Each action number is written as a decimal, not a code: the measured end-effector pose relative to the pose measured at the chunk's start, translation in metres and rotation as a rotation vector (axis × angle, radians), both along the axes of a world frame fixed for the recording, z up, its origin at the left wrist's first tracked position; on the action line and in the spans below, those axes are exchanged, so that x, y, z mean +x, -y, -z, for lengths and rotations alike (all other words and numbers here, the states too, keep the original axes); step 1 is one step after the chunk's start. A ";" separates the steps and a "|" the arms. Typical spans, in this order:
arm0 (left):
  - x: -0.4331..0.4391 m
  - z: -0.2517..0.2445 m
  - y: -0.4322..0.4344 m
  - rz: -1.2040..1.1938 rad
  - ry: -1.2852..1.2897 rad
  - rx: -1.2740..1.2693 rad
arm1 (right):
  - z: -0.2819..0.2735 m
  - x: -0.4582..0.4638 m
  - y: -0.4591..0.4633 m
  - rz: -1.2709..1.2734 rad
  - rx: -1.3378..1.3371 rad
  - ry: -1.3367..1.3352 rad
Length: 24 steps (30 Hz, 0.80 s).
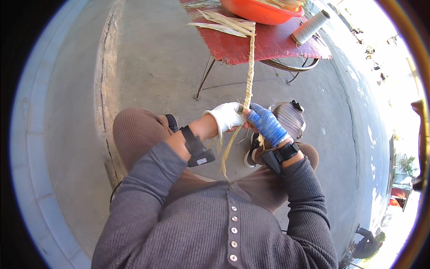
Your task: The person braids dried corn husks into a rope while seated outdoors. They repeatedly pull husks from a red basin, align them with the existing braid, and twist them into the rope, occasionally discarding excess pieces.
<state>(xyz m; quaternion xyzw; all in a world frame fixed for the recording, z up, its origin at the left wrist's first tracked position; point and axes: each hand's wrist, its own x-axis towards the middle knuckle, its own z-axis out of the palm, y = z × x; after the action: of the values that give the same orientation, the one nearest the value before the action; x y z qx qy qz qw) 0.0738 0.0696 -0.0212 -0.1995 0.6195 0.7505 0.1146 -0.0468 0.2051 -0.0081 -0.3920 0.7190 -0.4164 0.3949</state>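
A braid of pale dried husk strips [250, 72] runs from the red table down to my hands. Its far end lies by loose husk strips [231, 25] on the table top. My left hand [227, 116], in a white glove, grips the near end of the braid from the left. My right hand [267, 122], in a blue fingerless glove, pinches the same end from the right, with bare fingertips close to the left ones. Loose strip ends [229, 153] hang below both hands. The fingers partly hide the point where the strips cross.
The red table [231, 50] bears an orange plastic basin [265, 12] of husks and a cone of pale thread [310, 27]. A striped round object [291, 119] sits on the floor beyond my right hand. Another person [367, 243] is far off at lower right.
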 end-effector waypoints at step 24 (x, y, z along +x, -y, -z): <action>0.038 0.006 0.020 -0.002 -0.563 -1.457 | 0.017 0.017 0.000 0.187 0.099 0.267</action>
<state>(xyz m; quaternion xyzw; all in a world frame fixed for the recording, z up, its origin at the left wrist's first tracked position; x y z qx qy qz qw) 0.1116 0.0494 -0.0271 -0.0271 0.9618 0.1770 -0.2072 -0.0298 0.2055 -0.0248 -0.2447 0.7131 -0.4636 0.4654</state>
